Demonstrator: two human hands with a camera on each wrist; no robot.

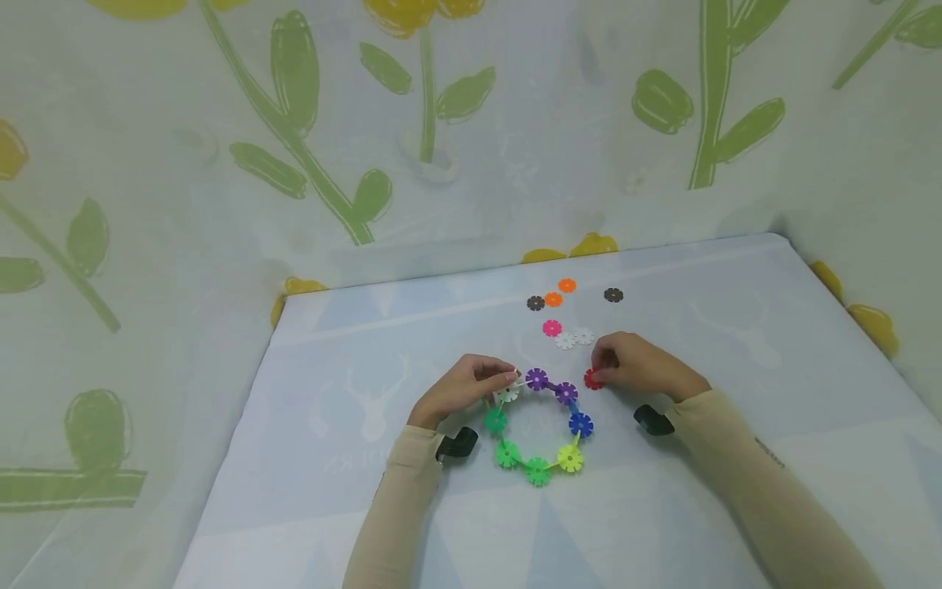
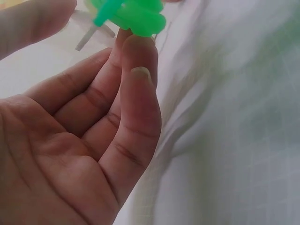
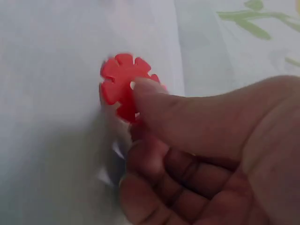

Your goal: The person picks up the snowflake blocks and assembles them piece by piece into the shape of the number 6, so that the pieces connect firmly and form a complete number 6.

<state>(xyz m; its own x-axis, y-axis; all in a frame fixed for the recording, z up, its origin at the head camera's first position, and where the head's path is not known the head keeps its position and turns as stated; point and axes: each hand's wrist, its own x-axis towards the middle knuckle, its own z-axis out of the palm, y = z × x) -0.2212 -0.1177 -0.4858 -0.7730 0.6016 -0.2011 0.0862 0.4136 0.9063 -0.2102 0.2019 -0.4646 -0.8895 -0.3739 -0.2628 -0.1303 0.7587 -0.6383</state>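
Two hands work apart over the table [image 1: 412, 327]: the left hand [image 1: 467, 386] pinches a white snowflake disc [image 1: 508, 393] at the upper left of a ring-shaped chain [image 1: 538, 472] of purple, blue, yellow and green discs, while the right hand [image 1: 642, 364] holds a red snowflake disc [image 1: 593, 378] just beside the chain. From the head, I also see loose discs beyond them: orange [image 1: 567, 285], dark brown [image 1: 613, 295], pink [image 1: 552, 328] and white. Only the right wrist view gives the red one's notched petals and centre hole clearly, thumb pressed on its face. The left wrist view alone bares that palm, with a green disc [image 2: 143, 21] at the fingertips. Faint lettering lies by the stag-head prints [image 1: 368, 401] on the cloth, and small dark print marks the right sleeve [image 1: 758, 474]; I can't read either.
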